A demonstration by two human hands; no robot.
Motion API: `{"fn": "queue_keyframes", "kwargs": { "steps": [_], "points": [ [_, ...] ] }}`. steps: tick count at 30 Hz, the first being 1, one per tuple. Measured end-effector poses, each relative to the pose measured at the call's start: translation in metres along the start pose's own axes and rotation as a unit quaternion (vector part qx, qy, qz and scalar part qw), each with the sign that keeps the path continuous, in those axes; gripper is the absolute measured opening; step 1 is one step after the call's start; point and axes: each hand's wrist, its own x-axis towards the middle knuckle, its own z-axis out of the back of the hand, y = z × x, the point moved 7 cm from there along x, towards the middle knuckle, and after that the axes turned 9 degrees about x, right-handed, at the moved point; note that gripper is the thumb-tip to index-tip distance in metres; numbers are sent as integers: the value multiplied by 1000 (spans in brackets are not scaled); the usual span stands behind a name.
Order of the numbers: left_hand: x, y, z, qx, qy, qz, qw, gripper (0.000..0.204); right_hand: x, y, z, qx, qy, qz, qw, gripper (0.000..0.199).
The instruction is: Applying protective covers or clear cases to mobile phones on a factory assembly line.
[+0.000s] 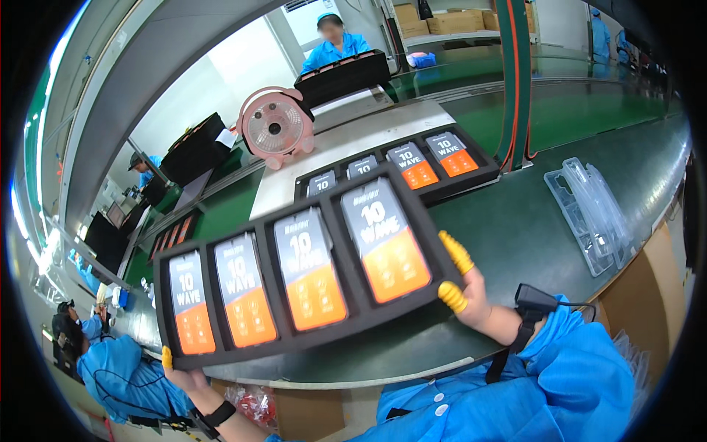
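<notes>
A black foam tray (429, 239) is held up in front of me, tilted, higher at its right end. In its slots lie several flat grey-and-orange packs (310, 269). My left hand (188, 377) grips the tray's lower left corner; most of its fingers are hidden behind it. At the right end my right hand (471, 298) holds the edge, with yellow covers on its fingertips. Just beyond, a second black tray (482, 178) with similar packs rests on a white board (283, 184), partly hidden by the held one.
A pink fan (275, 127) stands at the back left of the board. Clear plastic cases (589, 214) lie on the green bench (515, 236) at right. Across the line a person in blue (335, 48) sits behind another black tray (345, 79). A green post (515, 88) rises beyond the second tray.
</notes>
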Motion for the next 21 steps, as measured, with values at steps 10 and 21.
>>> {"fn": "queue_keyframes", "kwargs": {
  "steps": [10, 21],
  "points": [
    [96, 174, -194, -55, -49, 53, 996, 18, 99, -60, 156, 49, -250, 85, 963, 40],
    [112, 250, -235, 114, -60, 3, 992, 23, 120, -106, 212, -59, -267, 95, 957, 37]
  ]
}}
